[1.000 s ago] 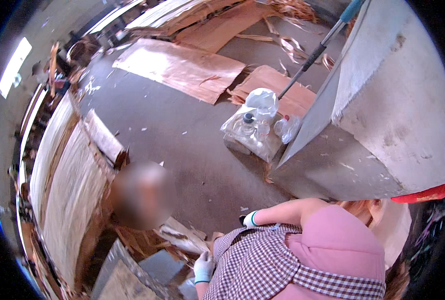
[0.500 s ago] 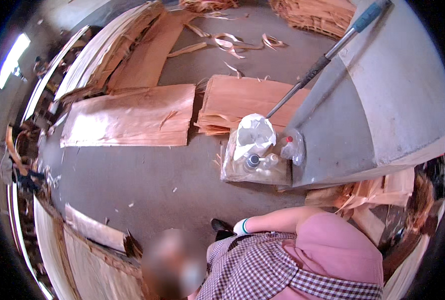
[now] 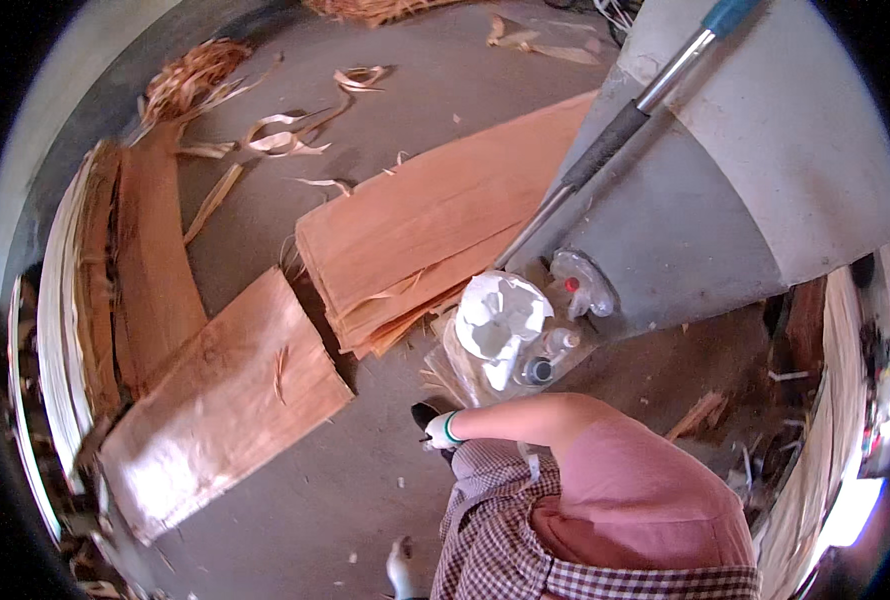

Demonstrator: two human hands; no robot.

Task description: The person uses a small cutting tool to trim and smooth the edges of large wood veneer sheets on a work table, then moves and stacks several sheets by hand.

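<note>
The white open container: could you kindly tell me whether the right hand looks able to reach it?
Probably yes: the right hand is close to the white open container, and nothing visible stands directly between them.

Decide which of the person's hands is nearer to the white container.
Right. The right hand is below and left of the white container in the picture, not touching it; the left hand is farther down, near the bottom edge.

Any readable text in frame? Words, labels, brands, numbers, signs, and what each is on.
None readable.
Dark-capped bottle: any marking too small to read.
Long handle with grey grip: no lettering I can make out.
Brown wood sheets: none visible.
</note>
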